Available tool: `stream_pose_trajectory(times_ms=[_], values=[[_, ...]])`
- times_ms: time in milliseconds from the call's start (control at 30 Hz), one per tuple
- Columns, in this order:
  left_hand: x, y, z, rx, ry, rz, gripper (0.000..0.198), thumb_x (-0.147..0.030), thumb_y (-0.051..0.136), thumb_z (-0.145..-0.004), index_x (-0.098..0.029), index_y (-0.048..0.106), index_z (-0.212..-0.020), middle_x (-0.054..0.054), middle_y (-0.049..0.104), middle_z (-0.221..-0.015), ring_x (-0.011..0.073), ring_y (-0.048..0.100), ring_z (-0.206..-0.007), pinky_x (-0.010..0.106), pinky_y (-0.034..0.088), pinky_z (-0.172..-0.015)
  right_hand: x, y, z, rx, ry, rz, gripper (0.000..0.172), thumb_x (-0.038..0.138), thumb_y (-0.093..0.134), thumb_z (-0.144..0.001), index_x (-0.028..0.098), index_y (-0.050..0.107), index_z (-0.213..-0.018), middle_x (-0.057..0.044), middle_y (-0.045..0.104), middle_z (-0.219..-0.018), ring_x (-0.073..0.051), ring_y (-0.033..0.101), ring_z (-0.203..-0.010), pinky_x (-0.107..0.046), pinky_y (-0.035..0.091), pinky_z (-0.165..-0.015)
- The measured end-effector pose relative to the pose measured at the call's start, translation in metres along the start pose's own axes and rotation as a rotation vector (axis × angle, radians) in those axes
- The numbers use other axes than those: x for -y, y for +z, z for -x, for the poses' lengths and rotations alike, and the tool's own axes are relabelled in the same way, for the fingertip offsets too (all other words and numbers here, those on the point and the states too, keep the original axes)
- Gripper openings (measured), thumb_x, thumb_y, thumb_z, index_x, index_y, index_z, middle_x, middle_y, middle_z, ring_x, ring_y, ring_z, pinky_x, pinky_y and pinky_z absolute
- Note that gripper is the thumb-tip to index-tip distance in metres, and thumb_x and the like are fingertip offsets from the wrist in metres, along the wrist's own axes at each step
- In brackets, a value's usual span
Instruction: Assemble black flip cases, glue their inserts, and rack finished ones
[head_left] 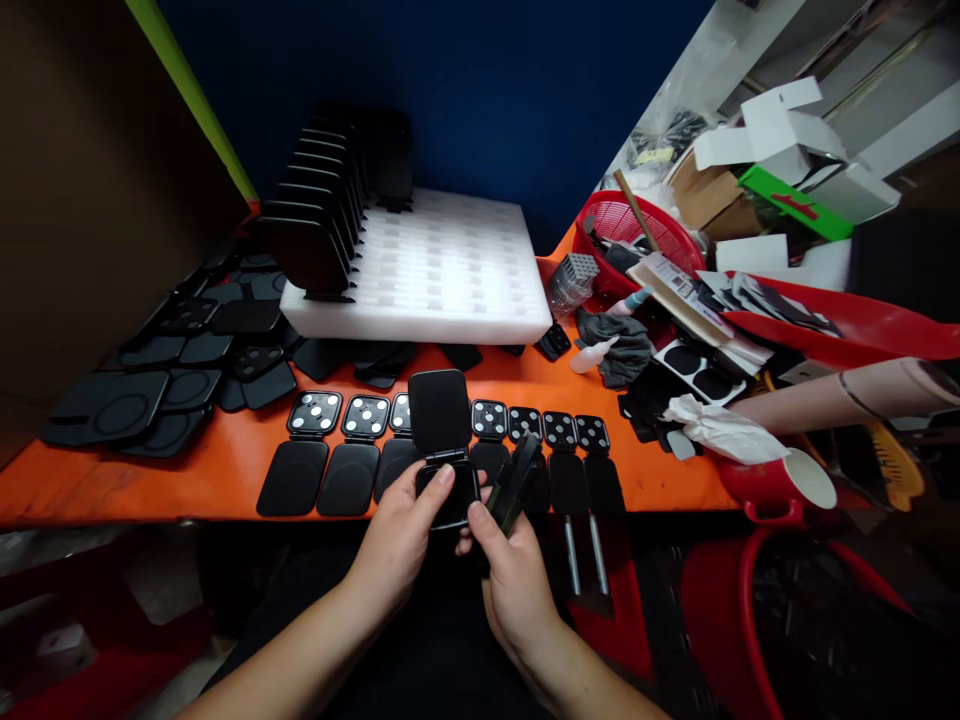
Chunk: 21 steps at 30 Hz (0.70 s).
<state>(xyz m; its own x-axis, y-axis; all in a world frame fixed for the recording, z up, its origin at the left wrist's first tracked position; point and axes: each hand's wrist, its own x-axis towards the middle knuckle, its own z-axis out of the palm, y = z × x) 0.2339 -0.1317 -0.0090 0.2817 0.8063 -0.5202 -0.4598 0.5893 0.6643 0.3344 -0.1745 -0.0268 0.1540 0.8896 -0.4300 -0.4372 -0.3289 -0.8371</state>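
Observation:
My left hand (pixel 391 548) grips a black hinged two-panel piece (pixel 439 412) by its lower panel, thumb on top. The upper panel stands unfolded away from me. In my right hand (pixel 519 575) is a dark, elongated black object (pixel 516 478), whose kind I cannot make out; the fingers close round it beside the lower panel's right edge. Behind both hands runs a row of similar hinged pieces (pixel 292 478) on the orange table (pixel 502 372). Their far panels bear pale round dots, and the held piece and my hands hide part of the row.
Black panels (pixel 307 240) stand upright in a white foam block (pixel 450 300). Left lies a pile of black plates (pixel 191 390). On the right are a small bottle (pixel 592 355), a grey cloth (pixel 626 360), a red basket (pixel 679 225) and a red mug (pixel 757 485) near the edge.

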Motion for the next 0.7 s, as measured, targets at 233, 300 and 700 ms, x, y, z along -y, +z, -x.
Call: stream_pose_trajectory(times_ms=[233,300,700], values=[[-0.0003,-0.0004,-0.0020,-0.031,0.028,-0.062,0.034,-0.037,0.066,-0.075,-0.016,0.056,-0.100,0.006,0.069,-0.087,0.0154,0.061,-0.054,0.028,0.050,-0.045,-0.0013,-0.0008,-0.0020,-0.005,0.009,-0.012,0.026,0.034,0.063,-0.079,0.020,0.061,-0.101,0.000,0.057,-0.082,-0.010,0.048,-0.063,-0.024,0.043,-0.060],[-0.0004,-0.0008,-0.0022,-0.040,0.033,-0.073,0.035,-0.038,0.066,-0.075,-0.015,0.056,-0.100,0.006,0.069,-0.088,0.0155,0.061,-0.054,0.028,0.050,-0.045,-0.0019,-0.0012,-0.0028,-0.005,0.020,-0.010,0.026,0.035,0.064,-0.079,0.020,0.061,-0.101,-0.001,0.057,-0.084,-0.011,0.048,-0.065,-0.024,0.043,-0.060],[0.0008,0.0004,-0.0009,-0.059,0.025,-0.027,0.032,-0.037,0.066,-0.075,-0.015,0.057,-0.096,0.007,0.067,-0.088,0.0138,0.058,-0.052,0.027,0.048,-0.043,-0.0034,0.0006,-0.0029,-0.017,0.047,-0.039,0.029,0.035,0.066,-0.078,0.020,0.060,-0.103,0.000,0.057,-0.086,-0.010,0.049,-0.065,-0.024,0.043,-0.060]])
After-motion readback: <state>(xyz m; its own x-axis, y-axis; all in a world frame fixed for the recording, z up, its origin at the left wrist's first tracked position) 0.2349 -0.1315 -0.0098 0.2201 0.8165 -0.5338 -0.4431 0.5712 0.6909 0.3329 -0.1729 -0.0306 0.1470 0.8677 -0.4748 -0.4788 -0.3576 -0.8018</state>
